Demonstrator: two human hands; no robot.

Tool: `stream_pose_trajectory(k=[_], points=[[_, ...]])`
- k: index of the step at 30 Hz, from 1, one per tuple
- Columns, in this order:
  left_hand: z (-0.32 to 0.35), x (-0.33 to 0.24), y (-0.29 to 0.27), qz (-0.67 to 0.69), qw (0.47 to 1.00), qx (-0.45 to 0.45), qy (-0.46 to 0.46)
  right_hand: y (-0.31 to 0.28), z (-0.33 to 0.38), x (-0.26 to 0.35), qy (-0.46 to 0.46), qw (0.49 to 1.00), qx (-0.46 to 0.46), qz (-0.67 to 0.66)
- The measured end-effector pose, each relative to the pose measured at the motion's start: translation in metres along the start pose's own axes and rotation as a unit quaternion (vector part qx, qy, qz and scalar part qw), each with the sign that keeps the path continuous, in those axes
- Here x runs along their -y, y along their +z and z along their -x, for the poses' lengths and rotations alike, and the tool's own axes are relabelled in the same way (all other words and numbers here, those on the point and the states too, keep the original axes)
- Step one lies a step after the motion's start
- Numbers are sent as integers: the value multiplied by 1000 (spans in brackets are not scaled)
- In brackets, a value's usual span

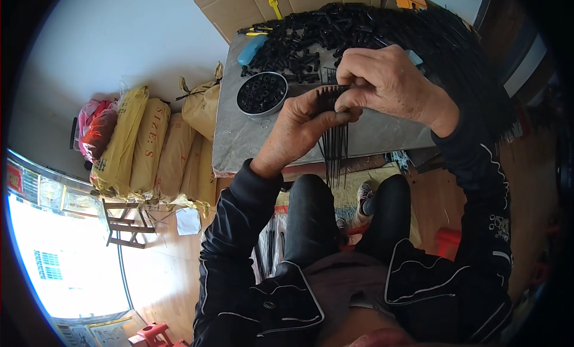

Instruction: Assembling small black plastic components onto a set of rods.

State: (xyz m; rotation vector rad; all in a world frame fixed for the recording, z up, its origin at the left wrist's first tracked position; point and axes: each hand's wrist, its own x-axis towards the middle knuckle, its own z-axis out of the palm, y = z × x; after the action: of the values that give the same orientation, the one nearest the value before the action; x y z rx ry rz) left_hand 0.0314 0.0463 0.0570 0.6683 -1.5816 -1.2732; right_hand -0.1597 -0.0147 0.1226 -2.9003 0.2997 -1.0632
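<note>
Over the near part of the table, my left hand (299, 124) is closed round a bundle of thin black rods (336, 153). Their lower ends hang below the fist, and their upper ends stand in a row above it. My right hand (394, 87) is pinched at those upper ends, touching my left thumb area. Whether a small part sits between its fingertips is hidden. Left of my hands stands a round metal bowl (263, 114) filled with small black rings (262, 91).
Black tubular parts (299, 42) are heaped across the back of the grey table (239, 144), beside a blue case (252, 50). Many long black rods (460, 60) lie at the right. Full sacks (146, 147) lean by the wall at left, near a wooden stool (127, 224).
</note>
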Motion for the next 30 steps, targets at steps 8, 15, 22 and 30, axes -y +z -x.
stream_pose_trajectory(k=[8, 15, 22, 30], points=[[0, -6, -13, -67, 998, 15, 9, -1, -12, 4, -73, 996, -15, 55], [2, -9, -19, -194, 980, 21, 49, 0, -16, 13, -31, 998, 20, 56], [-1, -17, -30, -245, 968, 59, 5, 1, -23, 16, -48, 995, 30, 77], [1, -16, -28, -130, 989, 76, -5, 4, -25, 20, 15, 997, 44, 56]])
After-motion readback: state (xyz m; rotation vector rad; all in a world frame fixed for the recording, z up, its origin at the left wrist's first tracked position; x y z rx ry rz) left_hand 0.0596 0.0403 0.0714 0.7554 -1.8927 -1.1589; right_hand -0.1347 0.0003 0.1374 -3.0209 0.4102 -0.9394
